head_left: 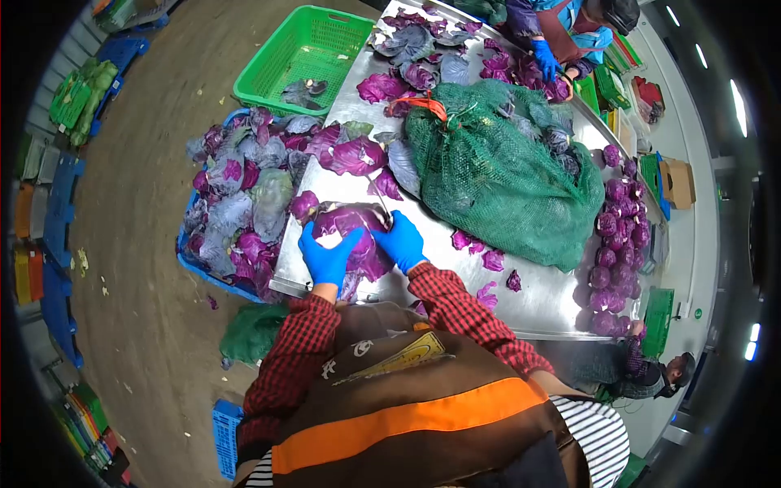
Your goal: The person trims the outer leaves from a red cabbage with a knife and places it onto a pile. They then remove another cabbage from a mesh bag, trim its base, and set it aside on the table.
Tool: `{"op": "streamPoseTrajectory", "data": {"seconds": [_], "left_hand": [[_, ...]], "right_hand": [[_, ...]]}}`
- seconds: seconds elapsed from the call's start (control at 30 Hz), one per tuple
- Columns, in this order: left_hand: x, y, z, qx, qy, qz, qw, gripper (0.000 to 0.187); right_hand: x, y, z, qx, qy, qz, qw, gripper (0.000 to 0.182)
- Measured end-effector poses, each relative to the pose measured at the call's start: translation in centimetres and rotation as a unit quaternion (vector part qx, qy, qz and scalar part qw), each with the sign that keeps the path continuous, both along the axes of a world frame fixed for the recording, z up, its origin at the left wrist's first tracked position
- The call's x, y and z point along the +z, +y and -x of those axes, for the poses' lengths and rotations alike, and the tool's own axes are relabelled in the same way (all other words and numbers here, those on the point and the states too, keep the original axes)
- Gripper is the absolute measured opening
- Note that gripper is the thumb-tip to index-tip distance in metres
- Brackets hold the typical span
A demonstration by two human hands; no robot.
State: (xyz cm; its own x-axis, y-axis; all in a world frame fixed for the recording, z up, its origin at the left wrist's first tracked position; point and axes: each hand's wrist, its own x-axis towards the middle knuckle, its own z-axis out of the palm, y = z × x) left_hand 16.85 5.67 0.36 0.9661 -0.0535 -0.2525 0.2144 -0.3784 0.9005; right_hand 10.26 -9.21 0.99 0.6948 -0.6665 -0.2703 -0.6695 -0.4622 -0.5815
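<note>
Hands (pixel 362 248) on cabbage (pixel 351 228), crate (pixel 303 50) (leaf scraps)

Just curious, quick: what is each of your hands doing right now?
Left hand: gripping the cabbage.
Right hand: on the cabbage, closed around a knife.

Your left hand (pixel 328 259) and right hand (pixel 400 241), both blue-gloved, grip a red cabbage (pixel 351 230) on the steel table (pixel 537 297). A knife (pixel 380 198) touches the cabbage's far side; beyond lies a green net sack (pixel 496 179).
</note>
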Motion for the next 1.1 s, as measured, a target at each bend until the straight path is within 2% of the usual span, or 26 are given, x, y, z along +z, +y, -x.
{"op": "streamPoseTrajectory", "data": {"seconds": [0.03, 0.07, 0.13, 0.17, 0.2, 0.27, 0.3, 0.33, 0.4, 0.43, 0.5, 0.6, 0.77, 0.93, 1.1], "left_hand": [[2.4, 0.3, -0.4, -0.014, 0.029, 0.087, 0.996, 0.088], [-0.3, 1.5, -1.1, -0.042, 0.049, 0.174, 0.983, 0.08], [-0.8, 4.2, -1.3, -0.067, 0.1, 0.251, 0.96, 0.081], [-0.3, 5.8, -1.5, -0.094, 0.141, 0.236, 0.957, 0.085], [-1.5, 6.7, -2.0, -0.154, 0.096, 0.245, 0.952, 0.089], [0.2, 5.9, -1.4, -0.172, 0.062, 0.21, 0.96, 0.091], [1.8, 5.1, -1.1, -0.184, 0.052, 0.179, 0.965, 0.095], [0.6, 4.8, -0.9, -0.217, 0.0, 0.111, 0.97, 0.099], [1.4, 3.3, -1.0, -0.268, -0.089, 0.005, 0.959, 0.104], [2.1, 2.6, -0.8, -0.273, -0.087, 0.01, 0.958, 0.104], [3.3, 1.6, -0.7, -0.327, -0.105, -0.089, 0.935, 0.105], [3.5, 0.7, -0.5, -0.338, -0.114, -0.143, 0.923, 0.105], [3.2, 0.1, -0.7, -0.348, -0.112, -0.16, 0.917, 0.106], [3.5, -0.2, -0.8, -0.347, -0.111, -0.175, 0.915, 0.103], [3.8, -0.5, -0.5, -0.339, -0.096, -0.179, 0.919, 0.1]], "right_hand": [[0.0, 0.7, 0.0, -0.029, 0.016, -0.043, 0.999, 0.049], [0.1, 1.0, 0.4, -0.04, -0.007, -0.065, 0.997, 0.052], [-4.1, -0.7, 1.8, -0.11, 0.023, -0.216, 0.97, 0.057], [-4.6, -1.2, 2.4, -0.098, -0.082, -0.157, 0.979, 0.061], [-3.3, -1.5, 2.4, -0.066, -0.047, -0.081, 0.993, 0.062], [-3.1, -1.8, 2.7, -0.054, -0.111, 0.062, 0.99, 0.06], [-0.7, -1.3, 2.8, -0.044, -0.132, 0.066, 0.988, 0.054], [3.0, -0.9, 2.6, -0.033, -0.155, 0.074, 0.985, 0.049], [5.6, -0.7, 4.0, 0.068, -0.204, 0.048, 0.975, 0.021], [6.3, -0.7, 5.1, 0.122, -0.191, 0.043, 0.973, 0.02], [7.0, -0.9, 7.1, 0.22, -0.137, 0.067, 0.963, 0.019], [8.1, -1.0, 8.9, 0.223, -0.084, 0.045, 0.97, 0.018], [8.6, -0.4, 8.8, 0.223, -0.09, 0.088, 0.967, 0.017], [7.7, -0.1, 8.2, 0.248, -0.067, 0.19, 0.947, 0.016], [7.4, -0.2, 8.7, 0.237, -0.056, 0.197, 0.95, 0.016]]}}
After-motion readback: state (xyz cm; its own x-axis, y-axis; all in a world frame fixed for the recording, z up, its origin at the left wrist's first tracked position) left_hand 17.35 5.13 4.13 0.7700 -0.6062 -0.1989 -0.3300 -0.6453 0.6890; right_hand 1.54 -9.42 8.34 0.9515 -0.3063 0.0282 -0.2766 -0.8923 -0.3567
